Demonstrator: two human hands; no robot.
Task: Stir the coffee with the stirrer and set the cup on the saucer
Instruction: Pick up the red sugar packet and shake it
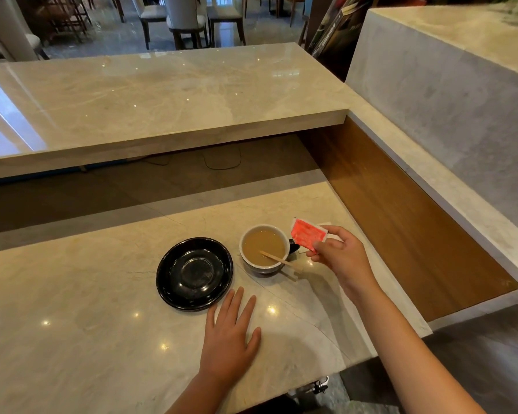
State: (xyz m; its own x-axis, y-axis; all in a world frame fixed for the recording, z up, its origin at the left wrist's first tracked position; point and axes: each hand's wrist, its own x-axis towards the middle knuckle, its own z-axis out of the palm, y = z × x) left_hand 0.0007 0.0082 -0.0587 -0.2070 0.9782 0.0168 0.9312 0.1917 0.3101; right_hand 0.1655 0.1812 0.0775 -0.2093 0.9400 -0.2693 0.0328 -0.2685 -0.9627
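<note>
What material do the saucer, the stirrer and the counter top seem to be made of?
The saucer looks like glazed ceramic, possibly glass or plastic: black and glossy with sharp reflections. The stirrer appears to be bare wood: thin, flat, pale brown and matt. The counter top looks like polished marble or similar stone: cream with faint veins and mirrored ceiling lights.

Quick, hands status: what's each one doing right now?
Left hand: open, flat on the counter, holding nothing.
Right hand: closed on a red packet beside the cup.
</note>
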